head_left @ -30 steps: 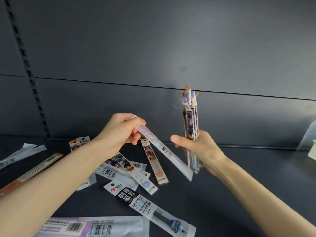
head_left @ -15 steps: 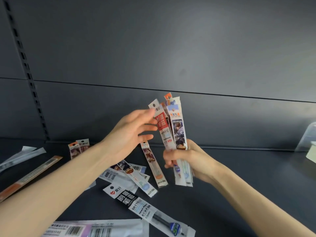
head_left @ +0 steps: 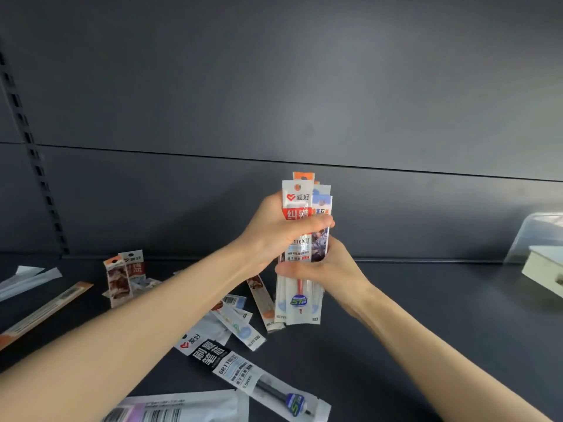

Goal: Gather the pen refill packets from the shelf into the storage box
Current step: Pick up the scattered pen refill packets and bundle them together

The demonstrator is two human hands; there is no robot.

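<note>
An upright bundle of pen refill packets (head_left: 300,300) stands in the middle, held by both hands. My left hand (head_left: 274,233) wraps its upper part, fingers across the front. My right hand (head_left: 323,269) grips it lower down, from behind and the right. Several loose refill packets lie on the dark shelf (head_left: 426,315): a black-labelled one (head_left: 243,373) in front, a small pile (head_left: 240,324) under my left forearm, two short ones (head_left: 122,275) at the left. A translucent storage box (head_left: 539,236) shows at the right edge.
A long orange-tipped packet (head_left: 45,312) and a white packet (head_left: 27,281) lie at the far left. A wide barcode packet (head_left: 176,408) lies at the bottom edge. A pale block-shaped object (head_left: 545,272) sits in front of the box. The shelf's dark back panel (head_left: 274,102) rises behind.
My left hand has closed onto the bundle after adding its packet to it. The bundle now stands straight and squared between both hands.
</note>
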